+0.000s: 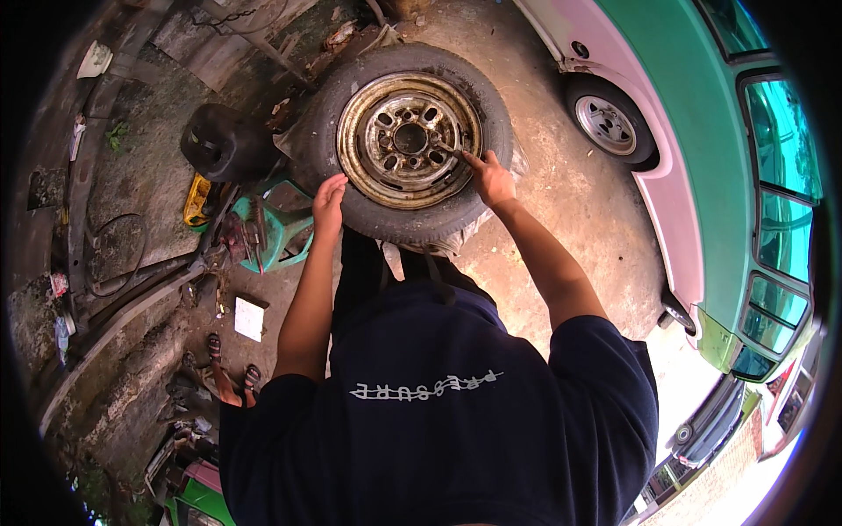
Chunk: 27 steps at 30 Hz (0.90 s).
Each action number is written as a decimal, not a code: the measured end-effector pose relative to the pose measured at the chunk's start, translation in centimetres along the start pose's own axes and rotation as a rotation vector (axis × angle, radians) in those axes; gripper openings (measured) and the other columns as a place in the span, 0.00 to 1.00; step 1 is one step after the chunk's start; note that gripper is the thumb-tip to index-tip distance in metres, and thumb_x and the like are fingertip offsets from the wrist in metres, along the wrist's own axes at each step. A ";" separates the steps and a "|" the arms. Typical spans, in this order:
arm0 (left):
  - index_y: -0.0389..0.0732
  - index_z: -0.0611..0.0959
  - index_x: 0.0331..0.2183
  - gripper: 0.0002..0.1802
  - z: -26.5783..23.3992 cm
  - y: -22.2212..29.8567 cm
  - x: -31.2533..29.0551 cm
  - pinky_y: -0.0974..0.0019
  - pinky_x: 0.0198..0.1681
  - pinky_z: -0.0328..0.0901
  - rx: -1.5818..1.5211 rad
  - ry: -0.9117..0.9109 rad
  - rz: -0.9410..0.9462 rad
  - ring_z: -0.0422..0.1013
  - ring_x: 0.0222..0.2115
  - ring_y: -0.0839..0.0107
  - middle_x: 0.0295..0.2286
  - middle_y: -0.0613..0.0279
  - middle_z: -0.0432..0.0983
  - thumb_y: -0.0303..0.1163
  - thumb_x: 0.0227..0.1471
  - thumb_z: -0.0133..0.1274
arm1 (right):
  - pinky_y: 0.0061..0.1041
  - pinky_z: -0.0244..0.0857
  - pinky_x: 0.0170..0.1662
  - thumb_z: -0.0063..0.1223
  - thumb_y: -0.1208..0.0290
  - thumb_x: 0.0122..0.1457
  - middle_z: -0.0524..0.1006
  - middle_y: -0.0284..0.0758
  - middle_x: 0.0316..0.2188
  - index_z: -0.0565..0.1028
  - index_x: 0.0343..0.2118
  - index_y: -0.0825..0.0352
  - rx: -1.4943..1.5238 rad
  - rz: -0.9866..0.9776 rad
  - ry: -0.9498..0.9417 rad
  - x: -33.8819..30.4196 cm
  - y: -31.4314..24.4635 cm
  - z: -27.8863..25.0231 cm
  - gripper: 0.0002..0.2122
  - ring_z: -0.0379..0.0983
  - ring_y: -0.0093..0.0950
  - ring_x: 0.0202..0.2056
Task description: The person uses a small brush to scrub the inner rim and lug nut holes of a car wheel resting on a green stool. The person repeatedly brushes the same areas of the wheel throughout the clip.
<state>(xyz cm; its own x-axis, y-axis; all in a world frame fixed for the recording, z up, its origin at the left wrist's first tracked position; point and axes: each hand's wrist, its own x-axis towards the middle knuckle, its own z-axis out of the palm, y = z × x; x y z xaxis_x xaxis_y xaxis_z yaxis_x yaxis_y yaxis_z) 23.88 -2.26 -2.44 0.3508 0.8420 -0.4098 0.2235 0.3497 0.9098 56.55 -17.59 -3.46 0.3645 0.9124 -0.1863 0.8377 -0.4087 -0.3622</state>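
Note:
A worn black tyre [491, 105] on a rusty, dirty steel wheel rim [358, 175] lies flat in front of me. The rim's face is up, with its round centre hole and bolt holes showing. My left hand [330, 200] rests at the tyre's near left sidewall, fingers stretched out and holding nothing. Over the right side of the tyre, my right hand [493, 182] is closed with its fingertips at the rim. A thin, stick-like thing [447, 148] runs from those fingertips toward the bolt holes; its kind is too small to tell.
Left of the tyre stand a black plastic jerrycan [230, 140] and a green plastic stool [282, 230] with tools on it. A yellow object [196, 200] and a white sheet [249, 319] lie nearby. Another person's feet [237, 381] show lower left. A green and pink van [667, 114] stands at right.

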 end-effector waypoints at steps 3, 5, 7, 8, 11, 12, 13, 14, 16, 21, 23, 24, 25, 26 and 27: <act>0.34 0.75 0.49 0.16 0.3 -0.2 -0.3 0.70 0.53 0.59 -0.057 0.071 -0.021 0.69 0.48 0.71 0.45 0.58 0.76 0.26 0.59 0.46 | 0.40 0.72 0.39 0.43 0.77 0.57 0.69 0.41 0.41 0.68 0.57 0.43 -0.008 0.049 -0.071 0.1 -0.5 -0.1 0.26 0.76 0.44 0.37; 0.34 0.75 0.49 0.16 0.5 -0.1 -0.5 0.71 0.53 0.59 -0.055 0.077 -0.029 0.69 0.48 0.71 0.45 0.58 0.76 0.27 0.59 0.46 | 0.40 0.71 0.40 0.43 0.77 0.57 0.70 0.42 0.43 0.68 0.57 0.44 0.041 0.067 -0.068 -0.3 -1.5 0.2 0.26 0.76 0.44 0.38; 0.37 0.75 0.50 0.17 0.7 -0.1 -0.6 0.67 0.54 0.58 -0.036 0.056 -0.026 0.68 0.50 0.71 0.47 0.60 0.75 0.30 0.60 0.45 | 0.41 0.71 0.42 0.43 0.76 0.56 0.70 0.44 0.45 0.68 0.57 0.46 0.056 0.077 -0.099 -0.9 -2.6 0.7 0.25 0.76 0.45 0.39; 0.40 0.74 0.51 0.18 0.7 -0.1 -0.7 0.63 0.55 0.56 -0.018 0.036 -0.023 0.66 0.52 0.70 0.48 0.62 0.74 0.32 0.61 0.44 | 0.41 0.71 0.42 0.43 0.77 0.56 0.70 0.45 0.47 0.68 0.57 0.48 0.075 0.084 -0.103 -1.4 -3.1 1.1 0.25 0.76 0.46 0.40; 0.36 0.74 0.50 0.17 1.0 -0.1 -0.6 0.66 0.55 0.58 -0.036 0.061 -0.028 0.67 0.50 0.70 0.47 0.59 0.74 0.29 0.60 0.45 | 0.42 0.71 0.42 0.43 0.77 0.56 0.70 0.45 0.46 0.68 0.56 0.50 0.155 0.103 -0.036 -2.3 -4.2 2.3 0.24 0.75 0.47 0.39; 0.33 0.74 0.49 0.16 1.1 -0.1 -0.6 0.70 0.54 0.59 -0.054 0.077 -0.018 0.69 0.49 0.70 0.45 0.57 0.75 0.26 0.59 0.47 | 0.43 0.71 0.42 0.43 0.77 0.56 0.70 0.45 0.46 0.68 0.56 0.50 0.180 0.107 -0.013 -2.5 -4.4 2.6 0.24 0.75 0.47 0.39; 0.33 0.74 0.49 0.16 1.1 -0.1 -0.7 0.69 0.54 0.59 -0.058 0.085 -0.029 0.69 0.49 0.70 0.46 0.57 0.75 0.26 0.59 0.47 | 0.43 0.71 0.42 0.42 0.77 0.56 0.70 0.45 0.46 0.68 0.57 0.51 0.209 0.110 0.005 -2.6 -4.5 2.8 0.24 0.75 0.48 0.39; 0.33 0.74 0.49 0.16 1.1 -0.1 -0.7 0.69 0.55 0.59 -0.063 0.086 -0.026 0.69 0.49 0.69 0.46 0.56 0.75 0.27 0.59 0.47 | 0.43 0.70 0.42 0.43 0.77 0.56 0.70 0.45 0.47 0.68 0.57 0.51 0.210 0.106 0.016 -2.7 -4.5 3.0 0.24 0.75 0.48 0.39; 0.32 0.74 0.49 0.16 1.1 -0.1 -0.7 0.69 0.55 0.59 -0.062 0.086 -0.025 0.69 0.49 0.69 0.46 0.55 0.75 0.27 0.59 0.47 | 0.43 0.70 0.42 0.43 0.77 0.56 0.69 0.45 0.47 0.67 0.57 0.51 0.219 0.096 0.029 -2.8 -4.5 3.2 0.24 0.75 0.49 0.38; 0.32 0.74 0.49 0.16 1.0 0.0 -0.7 0.68 0.55 0.59 -0.039 0.092 -0.043 0.69 0.49 0.69 0.46 0.55 0.75 0.26 0.59 0.47 | 0.43 0.71 0.41 0.43 0.79 0.54 0.68 0.46 0.46 0.66 0.58 0.51 0.183 0.123 -0.011 -3.0 -5.0 3.4 0.26 0.75 0.48 0.37; 0.32 0.75 0.48 0.16 1.0 0.0 -0.8 0.68 0.55 0.60 -0.025 0.087 -0.049 0.69 0.49 0.69 0.45 0.55 0.75 0.26 0.59 0.47 | 0.43 0.71 0.41 0.44 0.80 0.54 0.67 0.46 0.46 0.66 0.58 0.51 0.168 0.123 -0.011 -3.0 -5.1 3.4 0.27 0.75 0.48 0.37; 0.32 0.75 0.48 0.16 1.0 0.0 -0.8 0.68 0.55 0.60 -0.015 0.083 -0.043 0.69 0.49 0.69 0.45 0.55 0.75 0.26 0.59 0.47 | 0.42 0.71 0.40 0.44 0.80 0.53 0.67 0.46 0.46 0.66 0.58 0.50 0.159 0.120 -0.007 -3.1 -5.0 3.4 0.28 0.75 0.48 0.37; 0.32 0.75 0.48 0.16 0.9 0.0 -0.8 0.68 0.54 0.60 -0.018 0.081 -0.046 0.69 0.49 0.69 0.45 0.55 0.75 0.26 0.59 0.47 | 0.42 0.71 0.40 0.44 0.80 0.53 0.67 0.46 0.46 0.66 0.58 0.49 0.155 0.112 -0.012 -3.1 -5.0 3.5 0.28 0.75 0.48 0.37; 0.32 0.75 0.48 0.16 0.9 -0.1 -0.8 0.68 0.54 0.60 -0.018 0.079 -0.042 0.69 0.49 0.69 0.45 0.55 0.75 0.26 0.59 0.47 | 0.42 0.71 0.40 0.45 0.80 0.52 0.67 0.46 0.46 0.67 0.58 0.49 0.149 0.109 -0.004 -3.2 -5.0 3.5 0.28 0.75 0.47 0.37; 0.32 0.75 0.48 0.16 0.9 -0.1 -0.8 0.68 0.54 0.60 -0.016 0.077 -0.040 0.69 0.48 0.69 0.45 0.55 0.75 0.26 0.59 0.47 | 0.42 0.71 0.40 0.45 0.80 0.52 0.67 0.46 0.46 0.67 0.58 0.48 0.146 0.101 -0.004 -3.3 -5.0 3.6 0.29 0.76 0.47 0.37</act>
<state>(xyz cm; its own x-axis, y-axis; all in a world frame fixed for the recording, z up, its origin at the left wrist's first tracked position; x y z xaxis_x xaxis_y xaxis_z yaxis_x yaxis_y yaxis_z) 24.38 -3.38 -2.25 0.2710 0.8562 -0.4398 0.2206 0.3894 0.8942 49.68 -18.62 -4.30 0.4415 0.8667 -0.2322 0.7291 -0.4974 -0.4702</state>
